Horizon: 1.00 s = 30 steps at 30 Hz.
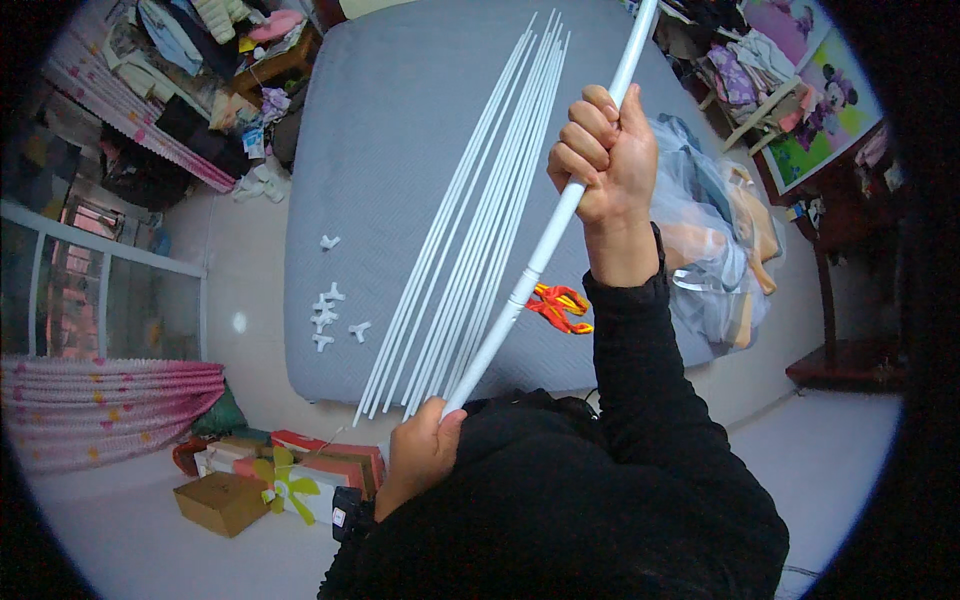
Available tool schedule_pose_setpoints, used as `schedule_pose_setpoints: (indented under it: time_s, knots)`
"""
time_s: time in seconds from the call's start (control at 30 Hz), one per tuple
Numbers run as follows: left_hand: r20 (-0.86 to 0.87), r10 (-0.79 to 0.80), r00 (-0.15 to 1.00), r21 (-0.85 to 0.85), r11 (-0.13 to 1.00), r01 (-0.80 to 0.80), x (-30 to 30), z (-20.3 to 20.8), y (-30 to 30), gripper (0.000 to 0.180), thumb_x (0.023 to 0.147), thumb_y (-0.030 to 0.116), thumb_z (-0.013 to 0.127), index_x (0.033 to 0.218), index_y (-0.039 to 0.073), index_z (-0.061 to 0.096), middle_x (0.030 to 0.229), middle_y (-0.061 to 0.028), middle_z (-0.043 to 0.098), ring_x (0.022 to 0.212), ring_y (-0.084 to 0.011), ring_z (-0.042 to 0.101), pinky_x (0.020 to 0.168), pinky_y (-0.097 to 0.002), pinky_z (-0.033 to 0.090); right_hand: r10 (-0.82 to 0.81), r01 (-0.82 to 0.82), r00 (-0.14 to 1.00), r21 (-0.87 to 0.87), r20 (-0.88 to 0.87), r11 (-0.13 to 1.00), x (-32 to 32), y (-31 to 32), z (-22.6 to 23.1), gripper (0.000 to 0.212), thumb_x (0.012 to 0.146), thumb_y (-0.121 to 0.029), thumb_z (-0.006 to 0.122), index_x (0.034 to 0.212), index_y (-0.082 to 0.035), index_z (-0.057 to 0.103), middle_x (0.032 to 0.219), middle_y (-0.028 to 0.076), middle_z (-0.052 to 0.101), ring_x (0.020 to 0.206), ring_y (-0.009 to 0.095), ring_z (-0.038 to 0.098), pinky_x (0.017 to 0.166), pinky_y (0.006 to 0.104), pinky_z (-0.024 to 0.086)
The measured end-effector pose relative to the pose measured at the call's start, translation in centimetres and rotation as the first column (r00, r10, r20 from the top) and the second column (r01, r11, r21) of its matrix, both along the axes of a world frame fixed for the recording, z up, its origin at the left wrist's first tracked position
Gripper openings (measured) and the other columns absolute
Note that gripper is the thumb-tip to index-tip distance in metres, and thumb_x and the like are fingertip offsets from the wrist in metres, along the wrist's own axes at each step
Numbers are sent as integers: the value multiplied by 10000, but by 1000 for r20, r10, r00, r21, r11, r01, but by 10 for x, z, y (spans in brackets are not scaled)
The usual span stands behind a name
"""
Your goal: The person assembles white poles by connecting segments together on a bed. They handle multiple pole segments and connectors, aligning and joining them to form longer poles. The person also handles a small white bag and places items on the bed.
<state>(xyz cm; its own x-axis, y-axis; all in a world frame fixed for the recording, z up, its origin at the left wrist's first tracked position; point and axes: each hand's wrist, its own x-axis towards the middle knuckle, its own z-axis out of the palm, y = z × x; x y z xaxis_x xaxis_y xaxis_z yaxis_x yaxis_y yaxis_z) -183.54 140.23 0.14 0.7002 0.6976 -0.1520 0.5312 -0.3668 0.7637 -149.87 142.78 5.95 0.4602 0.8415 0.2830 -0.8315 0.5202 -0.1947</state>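
A long white pole (pixel 553 232) slants across the view from low centre to the upper right edge. My right hand (pixel 612 160) wraps its fingers round the upper part, thumb up. Near the lower end, my left hand (pixel 420 450) is closed round the same pole, its fingers partly hidden. A ringed joint (pixel 523 286) shows on the pole between my hands. Beneath it on the bed lies a bundle of thin white rods (pixel 490 215), lengthwise and slightly fanned. To their left are several small white branched connectors (pixel 324 318). A red and yellow cord bundle (pixel 560 308) lies just right of the pole.
The grey-covered bed (pixel 370 130) fills the middle. Clear plastic bags (pixel 705 240) lie along its right side. Cardboard boxes (pixel 222 502) and a yellow-green fan blade (pixel 288 487) sit on the floor at lower left. Clothes are piled by a wooden stand (pixel 278 68) at far left.
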Motion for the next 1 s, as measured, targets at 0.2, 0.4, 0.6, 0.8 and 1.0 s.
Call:
schedule_pose_setpoints:
  time_s: [0.2, 0.4, 0.6, 0.8, 1.0]
  knots:
    - [84, -70, 994, -485, 869, 102, -3, -5, 7, 326, 957, 302, 473, 769, 36, 491, 564, -70, 468, 519, -180, 470, 492, -326, 377, 221, -226, 974, 338, 53, 914, 1, 3, 2, 470, 975, -527, 261, 722, -147, 371, 504, -71, 235, 372, 36, 229, 324, 186, 214]
    - [78, 53, 996, -533, 846, -4, -4, -13, 15, 324, 966, 316, 460, 772, 59, 495, 644, 29, 466, 564, -52, 412, 507, -227, 342, 6, 2, 991, 66, -135, 998, -4, 2, 11, 380, 953, -472, 410, 837, -110, 417, 595, -35, 371, 417, 44, 316, 367, 185, 289]
    - [209, 210, 955, -317, 939, -137, -1, -19, 10, 271, 919, 239, 560, 743, 43, 495, 576, -44, 507, 544, -97, 461, 486, -306, 380, -273, 250, 956, -195, -104, 948, -9, 1, 1, 302, 989, -346, 392, 932, -53, 436, 738, 6, 441, 563, 75, 430, 492, 205, 396]
    - [3, -7, 1000, -74, 997, 8, -13, -17, 21, 245, 937, 251, 530, 828, 35, 494, 624, -48, 557, 569, -134, 513, 513, -306, 404, -143, 129, 969, -82, -200, 988, 0, -2, -11, 346, 996, -397, 339, 923, -79, 453, 694, -11, 406, 517, 77, 354, 463, 207, 318]
    - [107, 48, 993, -590, 807, 25, -10, -21, 22, 239, 936, 239, 525, 829, 25, 522, 667, -84, 576, 612, -177, 572, 534, -331, 412, -28, 37, 990, 68, -135, 997, 4, -7, -11, 341, 988, -388, 375, 911, -69, 468, 687, -14, 391, 491, 72, 323, 444, 211, 305]
